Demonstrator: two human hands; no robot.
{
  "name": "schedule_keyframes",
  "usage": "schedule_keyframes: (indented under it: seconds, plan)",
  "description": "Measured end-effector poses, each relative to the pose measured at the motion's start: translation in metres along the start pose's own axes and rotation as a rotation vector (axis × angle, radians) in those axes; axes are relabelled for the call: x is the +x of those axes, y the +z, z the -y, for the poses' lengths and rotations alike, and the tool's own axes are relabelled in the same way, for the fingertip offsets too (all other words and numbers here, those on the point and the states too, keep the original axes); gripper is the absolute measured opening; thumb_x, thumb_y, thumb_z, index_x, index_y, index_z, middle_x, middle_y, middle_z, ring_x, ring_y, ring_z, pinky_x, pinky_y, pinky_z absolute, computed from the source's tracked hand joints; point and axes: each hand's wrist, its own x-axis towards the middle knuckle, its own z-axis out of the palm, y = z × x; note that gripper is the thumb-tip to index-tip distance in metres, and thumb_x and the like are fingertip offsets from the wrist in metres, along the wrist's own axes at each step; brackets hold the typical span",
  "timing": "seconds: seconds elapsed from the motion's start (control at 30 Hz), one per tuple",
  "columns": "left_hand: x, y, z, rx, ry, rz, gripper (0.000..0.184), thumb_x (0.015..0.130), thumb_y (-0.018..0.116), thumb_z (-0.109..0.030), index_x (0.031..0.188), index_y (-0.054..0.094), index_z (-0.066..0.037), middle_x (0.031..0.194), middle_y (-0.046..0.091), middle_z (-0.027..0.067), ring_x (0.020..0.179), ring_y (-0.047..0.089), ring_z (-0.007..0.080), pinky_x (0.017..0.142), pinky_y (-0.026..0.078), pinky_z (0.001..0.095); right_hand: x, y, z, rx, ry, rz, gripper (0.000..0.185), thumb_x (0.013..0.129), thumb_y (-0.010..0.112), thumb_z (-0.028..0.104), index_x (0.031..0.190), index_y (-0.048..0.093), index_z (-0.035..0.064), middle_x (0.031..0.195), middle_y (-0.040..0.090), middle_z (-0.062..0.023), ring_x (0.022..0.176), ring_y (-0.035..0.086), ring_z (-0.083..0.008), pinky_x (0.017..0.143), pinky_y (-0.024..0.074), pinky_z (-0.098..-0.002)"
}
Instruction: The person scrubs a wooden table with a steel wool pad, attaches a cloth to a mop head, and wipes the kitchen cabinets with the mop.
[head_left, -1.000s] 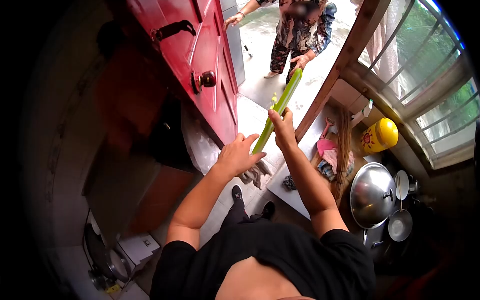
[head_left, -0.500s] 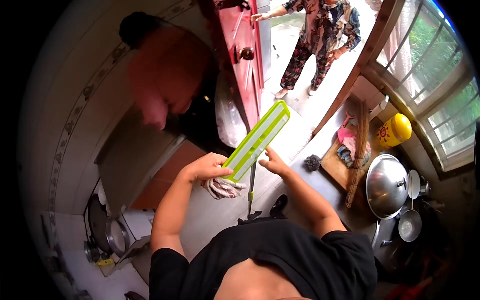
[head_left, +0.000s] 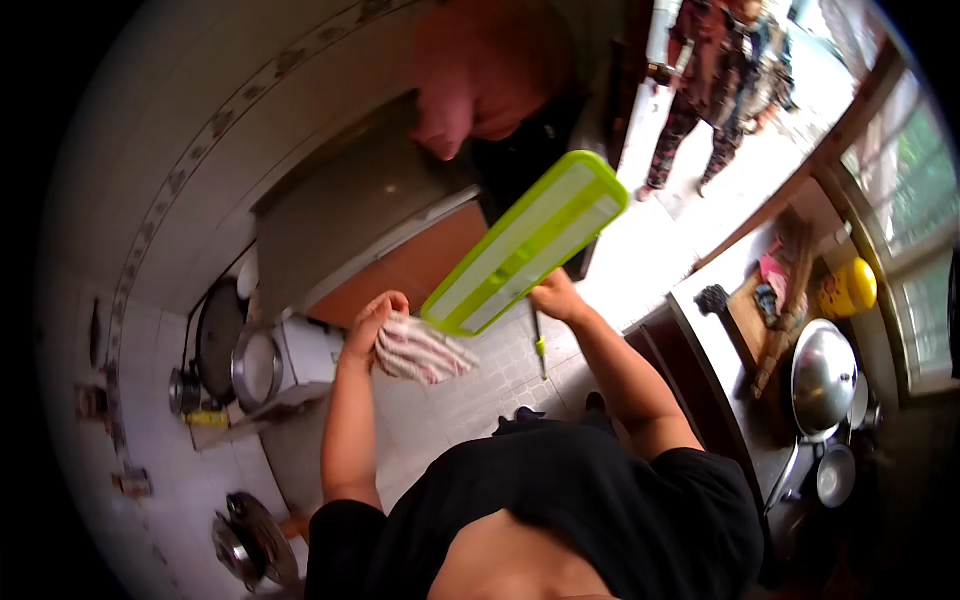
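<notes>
A flat mop with a lime-green head point(head_left: 522, 243) is raised in front of me, its underside with two pale strips facing up. My right hand point(head_left: 560, 298) is closed at the right edge of the head, where the pole meets it; some fingers are hidden behind the head. Below the hand shows part of the thin dark pole point(head_left: 537, 328). At the lower left end of the head, my left hand point(head_left: 374, 322) grips a striped red-and-white cloth point(head_left: 425, 350), which hangs to the right beside the mop head.
A person in pink point(head_left: 490, 75) stands by a dark counter point(head_left: 350, 200) at the back left. Another person in patterned clothes point(head_left: 715, 90) is in the bright doorway. On the right worktop are a wok with a domed lid point(head_left: 823, 365), a yellow container point(head_left: 848, 290) and a chopping board point(head_left: 745, 315).
My left hand has drawn the cloth leftward off the mop head's end. My right hand has closed near the pole, and the mop head appears nearer. My view has turned left.
</notes>
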Motion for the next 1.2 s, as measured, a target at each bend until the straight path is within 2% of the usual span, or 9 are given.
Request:
schedule_keyframes:
  seconds: [0.07,0.23,0.4,0.47,0.57,0.77,0.9,1.0,1.2]
  plan:
    - [-0.022,-0.032,0.060,-0.837,0.095,-0.156,0.043,0.092,0.053,-0.044,0.101,0.059,-0.003,0.091,0.065,0.0137,0.086,0.066,0.0316,0.073,0.056,0.0468,0.005,0.000,-0.010,-0.115,-0.035,-0.059,0.014,0.084,0.059,0.002,0.096,0.064,-0.0020,0.086,0.065,-0.0026,0.080,0.059,-0.0121,0.069,0.0482,-0.0278]
    - [-0.043,0.013,0.104,-0.820,0.393,-0.159,0.039,0.089,0.046,-0.050,0.089,0.056,-0.012,0.081,0.055,0.0105,0.069,0.053,0.0281,0.058,0.046,0.0429,0.010,0.013,0.014,-0.281,0.047,-0.056,0.013,0.090,0.058,0.011,0.092,0.061,-0.0016,0.085,0.064,-0.0063,0.078,0.058,-0.0161,0.069,0.0477,-0.0305]
    - [-0.013,-0.017,0.151,-0.904,0.650,0.005,0.057,0.079,0.058,-0.055,0.109,0.054,-0.007,0.100,0.056,0.0123,0.095,0.055,0.0274,0.082,0.046,0.0406,0.007,0.016,0.006,-0.347,0.072,0.028,0.008,0.089,0.057,0.006,0.092,0.060,-0.0019,0.085,0.064,-0.0070,0.079,0.059,-0.0178,0.070,0.0480,-0.0316]
    - [-0.032,0.034,0.111,-1.084,0.515,-0.289,0.083,0.075,0.059,-0.062,0.131,0.042,-0.003,0.126,0.052,0.0172,0.117,0.049,0.0340,0.102,0.038,0.0469,0.005,0.020,0.008,-0.417,0.076,0.054,0.009,0.084,0.062,0.001,0.092,0.063,-0.0022,0.085,0.066,-0.0082,0.080,0.062,-0.0192,0.069,0.0494,-0.0318]
    - [-0.042,0.042,0.076,-1.199,0.554,-0.110,0.095,0.074,0.061,-0.065,0.141,0.033,-0.004,0.142,0.039,0.0186,0.130,0.038,0.0388,0.108,0.030,0.0522,0.006,0.024,0.010,-0.402,0.078,0.141,0.010,0.086,0.059,0.001,0.095,0.060,-0.0020,0.090,0.065,-0.0090,0.084,0.060,-0.0201,0.074,0.0488,-0.0334]
    - [-0.023,0.051,0.014,-0.463,0.380,0.103,0.093,0.075,0.072,-0.046,0.145,0.026,-0.006,0.147,0.031,0.0156,0.135,0.032,0.0344,0.111,0.026,0.0504,0.027,0.041,0.002,-0.232,0.000,0.525,0.055,0.082,0.067,0.003,0.132,0.045,0.0020,0.134,0.047,-0.0124,0.127,0.040,-0.0239,0.106,0.0335,-0.0361]
    - [-0.007,0.074,-0.007,-0.167,0.318,-0.017,0.060,0.085,0.066,-0.023,0.138,0.040,-0.006,0.133,0.051,0.0106,0.125,0.048,0.0233,0.103,0.039,0.0338,0.036,0.048,0.022,-0.147,0.063,0.534,0.039,0.084,0.065,0.007,0.122,0.054,0.0015,0.118,0.059,-0.0112,0.109,0.055,-0.0213,0.093,0.0451,-0.0357]
    - [0.010,0.059,-0.019,0.048,0.329,-0.234,0.040,0.090,0.062,-0.021,0.126,0.052,-0.005,0.118,0.061,0.0071,0.112,0.057,0.0192,0.099,0.043,0.0323,0.033,0.044,0.014,-0.142,0.085,0.415,0.035,0.083,0.066,0.005,0.117,0.057,0.0013,0.112,0.062,-0.0100,0.104,0.057,-0.0204,0.089,0.0470,-0.0349]
    - [0.007,0.059,-0.075,-0.012,0.523,-0.043,0.023,0.088,0.067,-0.026,0.103,0.061,-0.010,0.099,0.063,-0.0021,0.086,0.058,0.0080,0.075,0.046,0.0225,0.042,0.021,0.013,-0.018,0.100,0.237,0.027,0.085,0.064,0.008,0.111,0.061,0.0012,0.104,0.064,-0.0070,0.096,0.059,-0.0176,0.083,0.0495,-0.0337]
